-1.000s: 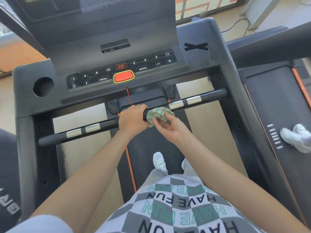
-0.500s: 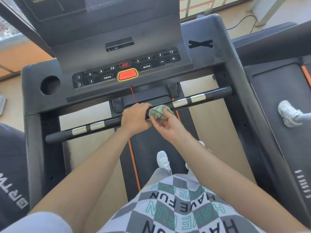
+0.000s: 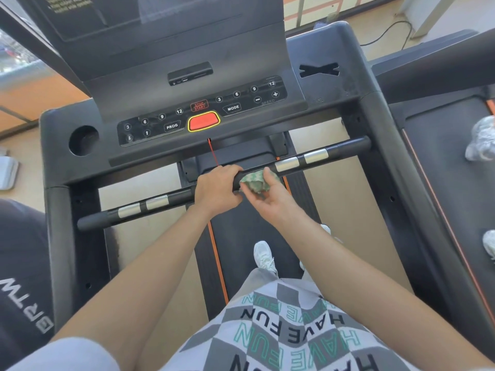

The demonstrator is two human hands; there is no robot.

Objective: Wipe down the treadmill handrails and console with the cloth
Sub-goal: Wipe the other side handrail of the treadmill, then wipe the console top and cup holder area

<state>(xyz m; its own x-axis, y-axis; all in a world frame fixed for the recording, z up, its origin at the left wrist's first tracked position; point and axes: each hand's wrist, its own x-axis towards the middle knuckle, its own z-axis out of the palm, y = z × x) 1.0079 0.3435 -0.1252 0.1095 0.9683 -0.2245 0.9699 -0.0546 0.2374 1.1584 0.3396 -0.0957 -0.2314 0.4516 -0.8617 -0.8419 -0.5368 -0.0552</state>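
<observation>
Head: L hand [image 3: 218, 190] grips handrail [image 3: 345, 149], R hand [image 3: 270, 196] holds cloth [image 3: 253, 182] on it; beige floor [image 3: 344, 191].

The treadmill console [image 3: 187, 49] carries a PROG key [image 3: 171, 126] and a MODE key [image 3: 233, 108], with a red STOP START label [image 3: 199, 105] above the red button [image 3: 203, 121]. Number keys 3, 6, 9 and 12 run on either side; minus and plus signs sit over a faint SPEED. The person's checked shirt [image 3: 281, 330] repeats HAVE FUN.
</observation>
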